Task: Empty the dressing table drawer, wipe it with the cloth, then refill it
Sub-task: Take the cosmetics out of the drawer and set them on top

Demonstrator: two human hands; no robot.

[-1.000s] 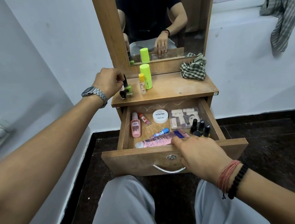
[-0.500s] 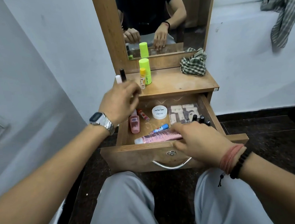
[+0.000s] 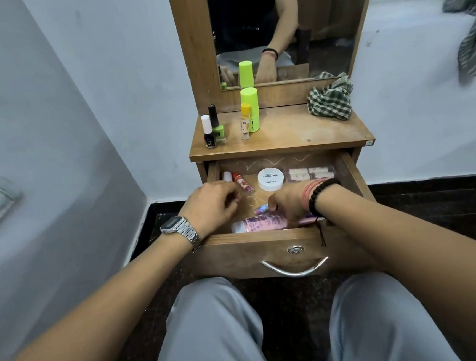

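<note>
The wooden drawer stands pulled open. In it lie a pink tube along the front, a white round jar, a red lip balm and a clear box of white pieces. My left hand is at the drawer's left end, fingers curled over a pink bottle whose white cap shows. My right hand reaches in from the right and pinches a small blue tube just above the pink tube. The checked cloth lies bunched on the tabletop, back right.
On the tabletop's left stand two nail polish bottles, a yellow-capped vial and a lime green bottle. A mirror rises behind. Another checked cloth hangs at the right. My knees sit under the drawer.
My left hand left the nail polish bottles on the tabletop and dropped into the drawer's left end. My right hand moved from the drawer's front edge to the blue tube.
</note>
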